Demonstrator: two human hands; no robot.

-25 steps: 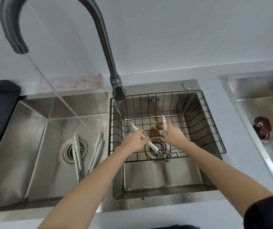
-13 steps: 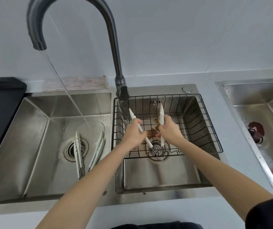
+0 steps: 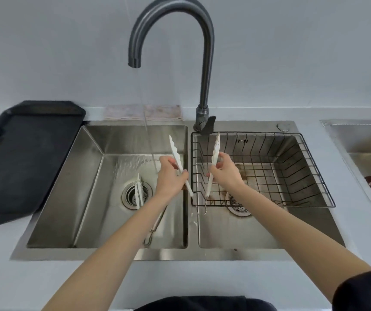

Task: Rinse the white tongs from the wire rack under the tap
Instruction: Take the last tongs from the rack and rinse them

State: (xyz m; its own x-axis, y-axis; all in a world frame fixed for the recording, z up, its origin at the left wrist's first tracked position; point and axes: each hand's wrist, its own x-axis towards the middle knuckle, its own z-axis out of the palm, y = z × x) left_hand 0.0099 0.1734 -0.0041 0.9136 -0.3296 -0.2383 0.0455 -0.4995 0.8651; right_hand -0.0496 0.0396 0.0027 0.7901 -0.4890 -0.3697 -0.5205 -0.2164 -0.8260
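I hold a pair of white tongs (image 3: 175, 153) spread apart in a V over the divider between the two basins. My left hand (image 3: 170, 179) grips its left arm, and my right hand (image 3: 225, 171) grips its right arm (image 3: 215, 153). The metal hinge loop hangs below at the divider. The dark tap (image 3: 204, 63) arches over the left basin, and a thin stream of water (image 3: 145, 122) falls just left of my left hand. The black wire rack (image 3: 292, 167) sits in the right basin with nothing visible in it.
Another pair of white tongs (image 3: 138, 189) lies over the drain of the left basin (image 3: 85, 187), partly hidden by my left forearm. A black tray (image 3: 23, 158) rests on the counter at left. A folded cloth (image 3: 144, 112) lies behind the sink. A further sink (image 3: 364, 140) is at right.
Both hands lifted the tongs out of the wire rack and carried them left to the divider, near the water stream. The view shifted left, centring the tap.
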